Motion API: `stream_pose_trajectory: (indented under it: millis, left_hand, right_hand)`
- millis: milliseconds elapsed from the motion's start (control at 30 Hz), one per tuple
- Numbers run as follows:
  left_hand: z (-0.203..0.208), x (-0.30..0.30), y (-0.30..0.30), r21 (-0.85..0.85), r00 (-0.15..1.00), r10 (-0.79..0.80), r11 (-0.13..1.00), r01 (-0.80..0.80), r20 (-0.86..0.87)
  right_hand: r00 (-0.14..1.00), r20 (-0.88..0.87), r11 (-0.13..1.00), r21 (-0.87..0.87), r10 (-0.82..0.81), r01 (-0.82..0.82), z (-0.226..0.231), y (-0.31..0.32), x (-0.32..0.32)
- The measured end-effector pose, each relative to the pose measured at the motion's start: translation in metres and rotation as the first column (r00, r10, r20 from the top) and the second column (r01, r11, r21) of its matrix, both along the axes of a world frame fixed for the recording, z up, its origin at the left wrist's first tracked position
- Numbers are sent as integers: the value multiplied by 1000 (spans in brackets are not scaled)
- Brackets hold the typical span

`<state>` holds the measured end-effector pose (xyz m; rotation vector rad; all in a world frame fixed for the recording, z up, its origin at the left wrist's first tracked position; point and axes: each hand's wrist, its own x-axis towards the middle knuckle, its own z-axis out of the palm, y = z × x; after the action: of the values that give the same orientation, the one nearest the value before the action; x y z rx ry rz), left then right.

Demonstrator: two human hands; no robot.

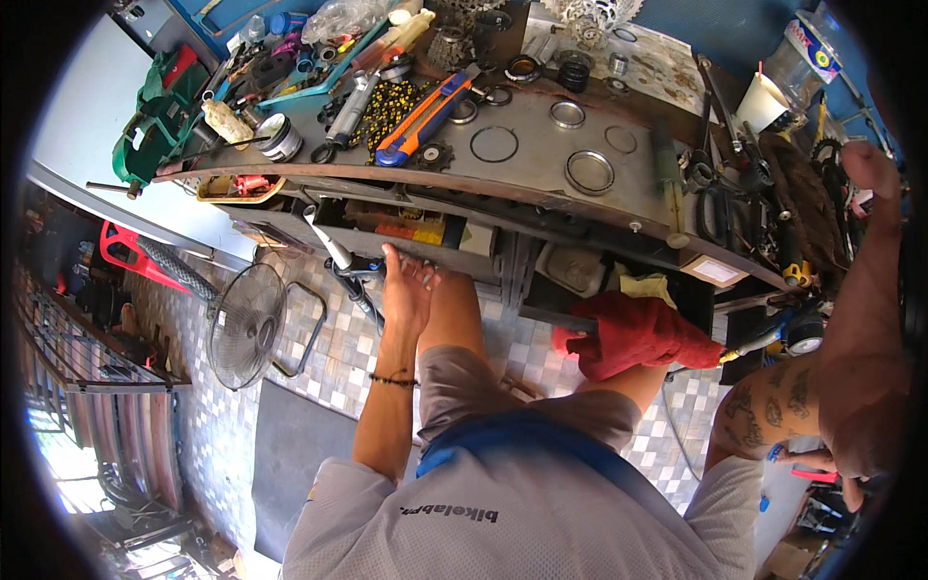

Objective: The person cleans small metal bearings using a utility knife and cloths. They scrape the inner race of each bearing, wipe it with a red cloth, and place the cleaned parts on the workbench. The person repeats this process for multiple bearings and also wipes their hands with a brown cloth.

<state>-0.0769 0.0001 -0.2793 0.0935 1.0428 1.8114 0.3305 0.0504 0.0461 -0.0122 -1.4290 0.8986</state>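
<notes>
My left hand (411, 290) is at the front of a pulled-out dark drawer (387, 246), its fingers apart and holding nothing I can see. Whether the fingertips touch the drawer front I cannot tell. Inside that drawer lie orange and yellow pieces (411, 232). Just left of the hand, a white and black tube-like part (333, 246) stands up. My right arm bends at the right rim, and my right hand (870, 172) is raised beside the bench; its fingers are not clear. A red cloth (628, 333) lies over my right thigh, against another open drawer (541, 300).
On the workbench (522, 179) lie an orange-blue utility knife (425, 116), metal rings (590, 172), a chain (391, 106) and sprockets. A white cup (761, 101) and tools crowd its right end. A fan (246, 327) stands on the left floor. Fingers (807, 456) show at lower right; whose is unclear.
</notes>
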Motion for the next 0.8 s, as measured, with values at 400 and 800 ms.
stream_pose_trajectory:
  millis: [400, 800]
  left_hand:
    - [154, -27, -29, -257, -358, -211, 963, 84, -909]
    - [145, 1, -53, -277, -460, -182, 950, 147, -869]
  right_hand:
    - [999, 24, 997, -70, 34, -32, -23, 13, -32]
    - [997, 20, 997, 28, -74, 73, 13, -8, 18]
